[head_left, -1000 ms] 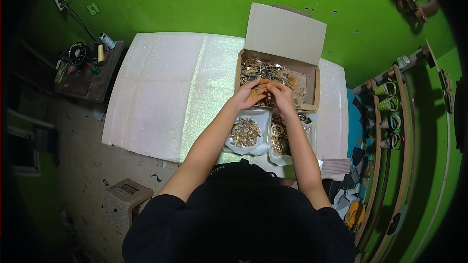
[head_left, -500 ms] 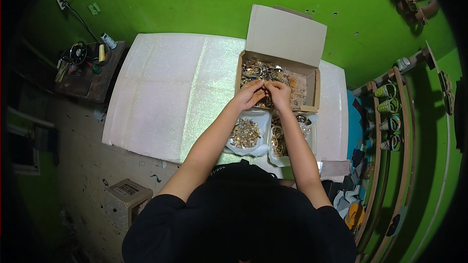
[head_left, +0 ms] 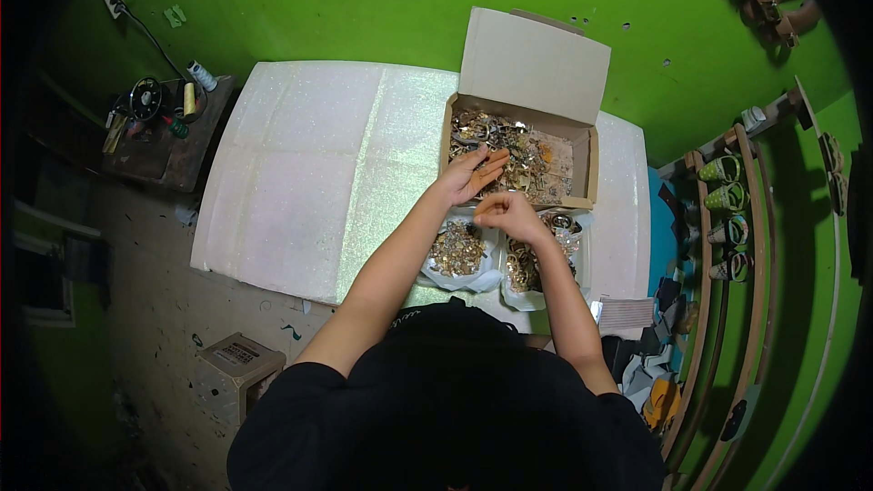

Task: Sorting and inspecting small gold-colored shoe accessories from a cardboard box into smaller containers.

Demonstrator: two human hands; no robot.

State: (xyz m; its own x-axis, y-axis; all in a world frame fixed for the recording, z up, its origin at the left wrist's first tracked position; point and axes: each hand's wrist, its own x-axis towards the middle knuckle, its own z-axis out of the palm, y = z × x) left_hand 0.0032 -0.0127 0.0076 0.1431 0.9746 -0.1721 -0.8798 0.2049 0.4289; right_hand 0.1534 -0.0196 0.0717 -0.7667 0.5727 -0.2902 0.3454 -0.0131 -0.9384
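Note:
An open cardboard box [head_left: 588,168] holds a heap of small gold and silver metal pieces [head_left: 514,145], thickest on its left side. Over the box's front left part, my left hand [head_left: 469,178] is open, palm turned up and fingers stretched; no piece can be made out in it. My right hand [head_left: 511,216] is closed in a pinch, pointing left above the back of a plastic-lined tub [head_left: 462,282] of small shiny pieces [head_left: 456,249]. What the pinch holds, if anything, is too small to tell. Beneath my right wrist stands a second lined tub [head_left: 523,298] with larger ring-like metal pieces [head_left: 522,271].
The box's raised lid [head_left: 535,64] leans toward the green wall [head_left: 364,9]. A pale glittery sheet covers the table [head_left: 282,164]. To the left is a small dark table [head_left: 164,159] with thread spools; a stool [head_left: 238,365] stands below. Sandal racks [head_left: 727,209] line the right.
My right hand has come away from my left and moved toward me, from the box to the near left tub. My left hand has opened out, staying over the box.

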